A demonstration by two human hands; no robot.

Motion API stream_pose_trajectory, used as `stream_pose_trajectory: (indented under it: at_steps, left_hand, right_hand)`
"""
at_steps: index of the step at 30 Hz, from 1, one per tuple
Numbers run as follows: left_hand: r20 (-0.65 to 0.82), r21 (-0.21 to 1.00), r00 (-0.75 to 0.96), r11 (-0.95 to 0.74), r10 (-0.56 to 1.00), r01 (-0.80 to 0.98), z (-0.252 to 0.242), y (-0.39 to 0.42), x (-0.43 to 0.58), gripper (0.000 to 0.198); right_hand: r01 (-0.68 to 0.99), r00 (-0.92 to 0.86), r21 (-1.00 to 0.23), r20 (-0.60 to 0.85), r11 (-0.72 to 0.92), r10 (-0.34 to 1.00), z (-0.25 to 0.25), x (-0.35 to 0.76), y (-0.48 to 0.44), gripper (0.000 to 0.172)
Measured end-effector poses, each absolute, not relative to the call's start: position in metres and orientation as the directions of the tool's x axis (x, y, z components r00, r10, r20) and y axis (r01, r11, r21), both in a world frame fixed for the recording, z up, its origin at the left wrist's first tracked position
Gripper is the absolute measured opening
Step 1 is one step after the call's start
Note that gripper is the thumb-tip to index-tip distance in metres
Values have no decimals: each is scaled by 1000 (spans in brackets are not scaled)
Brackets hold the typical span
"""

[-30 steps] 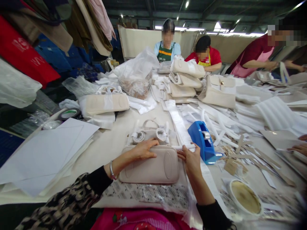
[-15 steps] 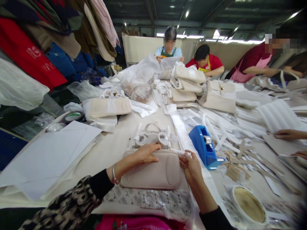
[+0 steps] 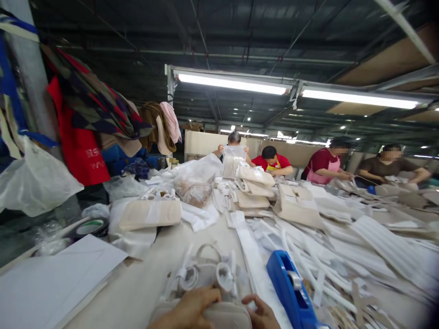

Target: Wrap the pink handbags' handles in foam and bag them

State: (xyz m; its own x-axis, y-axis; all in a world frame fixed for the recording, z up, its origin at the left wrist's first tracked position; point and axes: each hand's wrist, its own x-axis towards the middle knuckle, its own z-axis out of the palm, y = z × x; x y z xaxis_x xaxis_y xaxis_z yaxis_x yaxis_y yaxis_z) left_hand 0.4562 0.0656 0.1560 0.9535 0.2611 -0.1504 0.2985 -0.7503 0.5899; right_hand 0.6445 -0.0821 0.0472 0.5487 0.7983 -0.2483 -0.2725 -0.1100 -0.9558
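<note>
A beige handbag [image 3: 226, 315] lies at the bottom edge of the head view, mostly cut off and partly covered by my hands. My left hand [image 3: 192, 306] lies over it from the left, fingers bent across its far edge and thumb on its face. My right hand [image 3: 260, 313] is at the bag's far right corner with fingers curled; what is between them is hidden. Just beyond the bag sit two white-wrapped rings [image 3: 189, 278] and an upright beige handle loop [image 3: 208, 246] in clear plastic.
A blue tape dispenser [image 3: 291, 292] stands right of my hand. White sheets [image 3: 65, 283] and a tape roll [image 3: 91, 227] lie left. Stacked beige bags [image 3: 255, 187] and white foam strips [image 3: 322, 269] cover the back and right. Several co-workers [image 3: 272, 160] sit or stand across the table.
The view has tilted up, so the bag and my hands now sit at the bottom edge. My right hand was pinching a white strip at the bag's corner. A co-worker has raised a clear plastic bag.
</note>
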Motion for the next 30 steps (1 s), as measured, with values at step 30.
stream_pose_trajectory:
  at_steps: [30]
  left_hand:
    - [-166, 406, 981, -899, 104, 164, 176, 62, 447, 32]
  right_hand:
    - [-92, 511, -957, -283, -276, 812, 89, 627, -106, 20]
